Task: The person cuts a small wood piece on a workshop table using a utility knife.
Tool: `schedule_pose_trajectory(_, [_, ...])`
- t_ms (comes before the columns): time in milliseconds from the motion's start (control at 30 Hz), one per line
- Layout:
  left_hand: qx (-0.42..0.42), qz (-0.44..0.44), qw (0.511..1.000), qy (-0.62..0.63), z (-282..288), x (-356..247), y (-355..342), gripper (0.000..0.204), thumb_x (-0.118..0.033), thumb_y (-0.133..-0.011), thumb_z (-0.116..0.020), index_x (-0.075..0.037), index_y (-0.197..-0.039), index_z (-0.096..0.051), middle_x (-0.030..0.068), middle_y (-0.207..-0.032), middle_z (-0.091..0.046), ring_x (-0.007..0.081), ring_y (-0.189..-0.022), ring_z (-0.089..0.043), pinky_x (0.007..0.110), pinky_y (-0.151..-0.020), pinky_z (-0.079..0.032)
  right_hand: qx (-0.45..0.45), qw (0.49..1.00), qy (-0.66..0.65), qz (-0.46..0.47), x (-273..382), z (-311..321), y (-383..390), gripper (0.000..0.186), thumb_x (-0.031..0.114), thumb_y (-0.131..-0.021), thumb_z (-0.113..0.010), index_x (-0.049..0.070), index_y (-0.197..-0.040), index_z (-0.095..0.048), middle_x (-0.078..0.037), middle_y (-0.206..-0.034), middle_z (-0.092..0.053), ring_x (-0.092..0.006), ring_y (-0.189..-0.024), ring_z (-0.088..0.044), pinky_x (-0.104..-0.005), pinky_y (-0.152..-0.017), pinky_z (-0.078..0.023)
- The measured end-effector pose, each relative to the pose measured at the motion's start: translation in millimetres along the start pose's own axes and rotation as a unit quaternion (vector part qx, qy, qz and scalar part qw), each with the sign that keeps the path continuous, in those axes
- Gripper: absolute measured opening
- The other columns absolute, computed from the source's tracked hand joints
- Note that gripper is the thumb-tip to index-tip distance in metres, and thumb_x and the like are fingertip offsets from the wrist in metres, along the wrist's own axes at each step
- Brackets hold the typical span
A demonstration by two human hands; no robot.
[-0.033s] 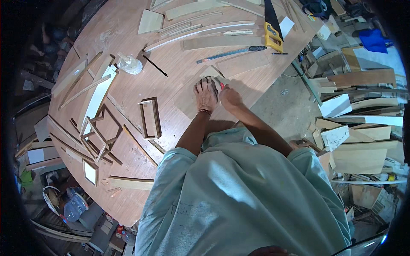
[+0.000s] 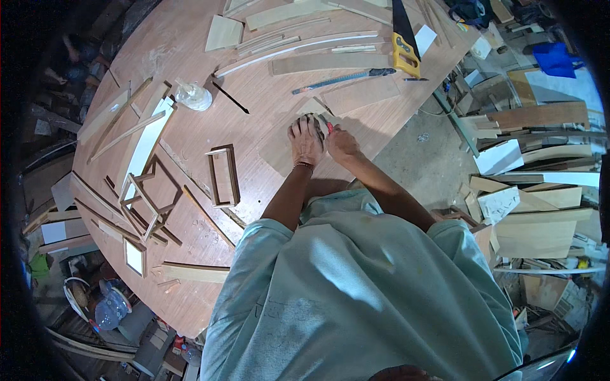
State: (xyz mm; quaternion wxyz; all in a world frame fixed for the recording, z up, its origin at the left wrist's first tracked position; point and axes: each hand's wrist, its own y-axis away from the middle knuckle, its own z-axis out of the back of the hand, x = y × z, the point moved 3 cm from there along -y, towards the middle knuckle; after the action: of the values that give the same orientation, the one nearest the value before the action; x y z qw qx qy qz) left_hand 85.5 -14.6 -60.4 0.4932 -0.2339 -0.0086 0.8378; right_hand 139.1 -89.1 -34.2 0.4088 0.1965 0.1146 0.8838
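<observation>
My left hand (image 2: 307,143) presses on a thin wooden board (image 2: 277,155) on the round table (image 2: 165,47), fingers apart and curved over a narrow dark piece whose shape is partly hidden. My right hand (image 2: 343,146) is closed around a red-handled tool (image 2: 329,127) just right of the left fingertips; its working end is too small to make out. Just beyond the hands lie small pale panels (image 2: 359,95) and a long blue-grey tool (image 2: 343,80).
A yellow-handled saw (image 2: 406,57) lies back right. Leftward are a clear jar (image 2: 194,96), a small rectangular frame (image 2: 222,176), angled wooden frames (image 2: 143,193) and several strips. Beyond the table's right edge are floor (image 2: 413,159) and stacked boards (image 2: 534,232).
</observation>
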Motion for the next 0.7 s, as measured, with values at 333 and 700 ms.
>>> schedule_pose_trajectory(333, [-0.014,-0.057,0.998,-0.009,5.3,3.0,-4.3,0.042,-0.020,-0.073,-0.046,-0.002,-0.110,-0.041,0.0116,-0.108,-0.041,0.0279,-0.103,-0.037,0.041,-0.088,-0.026,0.060,0.955,-0.287,-0.050,-26.7,9.0,0.9,0.030,0.028,-0.080,-0.042,-0.001,-0.083,-0.046,-0.022,-0.065,-0.056,-0.0319,-0.055,-0.058,-0.0392,-0.047,-0.046])
schedule_pose_trajectory(700, [-0.002,-0.066,0.998,0.002,6.2,0.6,-5.0,0.045,-0.019,-0.071,-0.047,-0.002,-0.112,-0.039,0.0139,-0.108,-0.040,0.0293,-0.103,-0.036,0.042,-0.088,-0.026,-0.137,0.988,-0.067,-0.014,-22.4,-23.7,7.0,0.036,0.031,-0.080,-0.042,-0.004,-0.089,-0.047,-0.021,-0.068,-0.056,-0.0347,-0.066,-0.057,-0.0412,-0.059,-0.046])
